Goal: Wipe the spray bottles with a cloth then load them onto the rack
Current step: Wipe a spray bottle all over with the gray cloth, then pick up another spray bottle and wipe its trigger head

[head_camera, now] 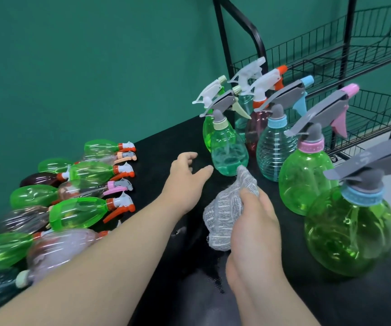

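My right hand [253,222] grips a grey-and-white knitted cloth [225,208] above the black table [161,147]. My left hand [187,177] is stretched out with loose, spread fingers, just left of a teal spray bottle [228,149] with a grey trigger, and holds nothing. Several more bottles stand upright at the right: a ribbed one with a blue collar [274,149], a green one with a pink collar [305,175] and a big green one [349,234] nearest me. The black wire rack [331,52] stands behind them.
Several spray bottles [76,208], green, brown and clear, lie on their sides in rows along the table's left part. A green wall is behind. The rack's wire shelves at the far right hold nothing that I can see.
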